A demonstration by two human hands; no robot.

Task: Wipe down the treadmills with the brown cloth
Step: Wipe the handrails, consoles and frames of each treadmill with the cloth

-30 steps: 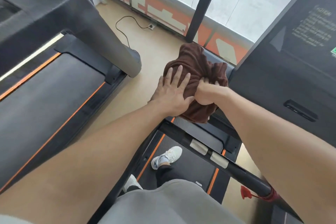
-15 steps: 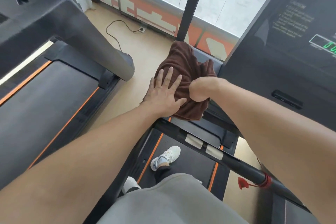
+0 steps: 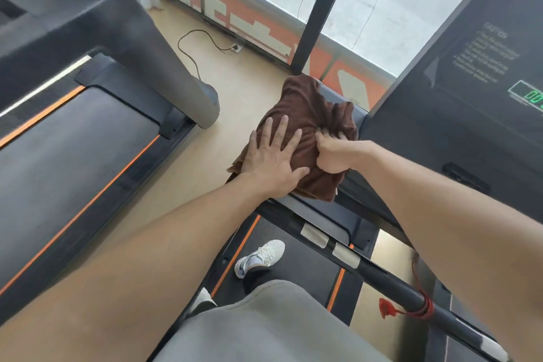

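Head view, brown cloth (image 3: 305,114) bunched over the left arm of the treadmill console (image 3: 470,114), left hand (image 3: 271,160) pressing flat on the cloth with straight spread fingers, right hand (image 3: 332,154) clenched around a fold of the cloth at its right edge, white sneaker (image 3: 258,257) on the belt below.

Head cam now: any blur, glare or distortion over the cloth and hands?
Head view: brown cloth and left hand sharp; right hand fingers slightly smeared; window bright, washed out; wide-angle bends window post and console edges.
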